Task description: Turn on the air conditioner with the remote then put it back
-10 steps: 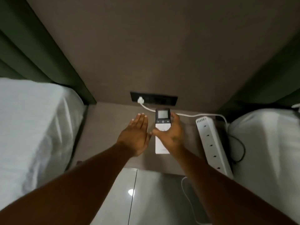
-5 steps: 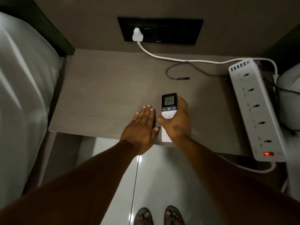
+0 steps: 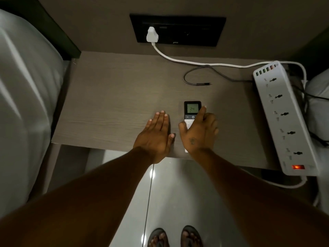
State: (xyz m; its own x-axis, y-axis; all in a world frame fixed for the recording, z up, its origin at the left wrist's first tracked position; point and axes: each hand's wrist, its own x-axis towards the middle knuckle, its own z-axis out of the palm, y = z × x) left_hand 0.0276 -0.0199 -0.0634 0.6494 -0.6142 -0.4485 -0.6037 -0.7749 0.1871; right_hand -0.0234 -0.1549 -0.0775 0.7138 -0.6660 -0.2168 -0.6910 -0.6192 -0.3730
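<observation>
The remote [image 3: 192, 116] is seen lying flat on the bedside table [image 3: 110, 104], at about 5 o'clock from the table's middle and close to the front edge, with its lit screen reading 24 at the far end. It is covered over its lower half by the right hand [image 3: 199, 132], whose thumb is laid along the left edge and whose index finger reaches up the right edge at 1 o'clock; whether the body is pinched or merely rested upon cannot be told. The left hand [image 3: 156, 134] is spread flat and empty on the wood, just beside the remote at its 9 o'clock. The remote is judged a light, stiff slab of smooth plastic, likely to slide under a loose touch; it would best be taken by its long edges below the buttons, the screen and power key being left uncovered. A power strip [image 3: 284, 120] lies well apart at 3 o'clock.
</observation>
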